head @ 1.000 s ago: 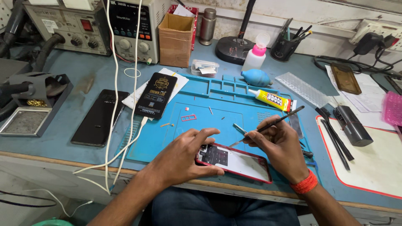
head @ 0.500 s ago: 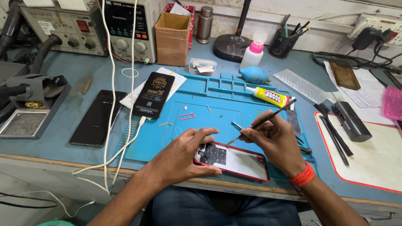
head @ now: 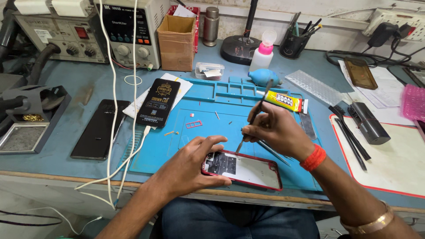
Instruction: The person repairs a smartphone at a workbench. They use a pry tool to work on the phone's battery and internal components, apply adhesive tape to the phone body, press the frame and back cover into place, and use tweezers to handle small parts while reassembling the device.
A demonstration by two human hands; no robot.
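A repair in mid-course on a blue bench point(head: 84, 84), seen from above. At far left a holder point(head: 26, 119) with a metal tray stands below the station point(head: 62, 31) and power supply point(head: 130, 31), from which white cables point(head: 113, 110) trail down over the bench edge. A dark phone point(head: 97, 128) lies flat beside them, and a black box point(head: 158, 102) rests on paper at the corner of the blue mat point(head: 212, 115). On the mat a small red tray point(head: 193, 125) and a few loose bits lie apart from the work, which suggests parts have already been taken out.

The left hand point(head: 192, 166) presses down on the near end of the opened phone point(head: 242, 169), fingers curled over its red frame; the phone lies at the front edge of the mat with its back off and inner plate bare. The right hand point(head: 276, 132) pinches a thin tool point(head: 252, 119), tip down at the exposed upper part; a second slim tool seems tucked under the same fingers.

The opening looks done; the inside work appears under way, and closing up is left. A glue tube point(head: 283, 101) lies unused just behind the hand, tweezers point(head: 349, 135) and a dark cylinder point(head: 367, 124) further right.
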